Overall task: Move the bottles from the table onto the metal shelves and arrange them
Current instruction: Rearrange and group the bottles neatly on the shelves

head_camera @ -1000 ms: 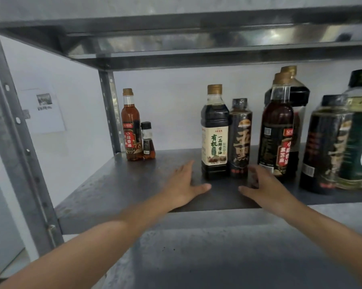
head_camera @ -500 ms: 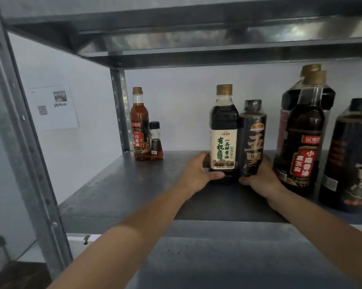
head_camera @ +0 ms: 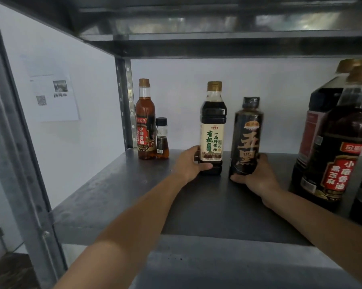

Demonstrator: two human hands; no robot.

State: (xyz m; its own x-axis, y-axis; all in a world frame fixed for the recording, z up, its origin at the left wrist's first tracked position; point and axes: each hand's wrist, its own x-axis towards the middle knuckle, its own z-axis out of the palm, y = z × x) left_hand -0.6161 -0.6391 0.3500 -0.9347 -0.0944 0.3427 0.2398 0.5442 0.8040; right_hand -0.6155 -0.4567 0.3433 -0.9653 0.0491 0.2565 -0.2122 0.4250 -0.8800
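Head view: on the grey metal shelf [head_camera: 117, 190], the left hand [head_camera: 189, 163] grips the base of the dark soy-sauce bottle with a cream label [head_camera: 212, 130]. Just right, the right hand [head_camera: 257, 178] grips the black gold-lettered bottle [head_camera: 246, 138]. Both bottles stand mid-shelf.

At the back left corner of the grey metal shelf [head_camera: 113, 195], beside the perforated steel upright [head_camera: 124, 101], stands a tall amber glass bottle [head_camera: 145, 122] with a small black-capped clear vial [head_camera: 162, 140] touching its right side. Mid-shelf, a dark cream-labelled plastic bottle [head_camera: 213, 130] stands just left of a dark film-wrapped bottle [head_camera: 247, 138]. The left hand [head_camera: 188, 163] grips the first's base, the right hand [head_camera: 257, 178] the second's. Far right, a big dark red-labelled bottle [head_camera: 343, 159] stands before a second big dark bottle [head_camera: 322, 109].
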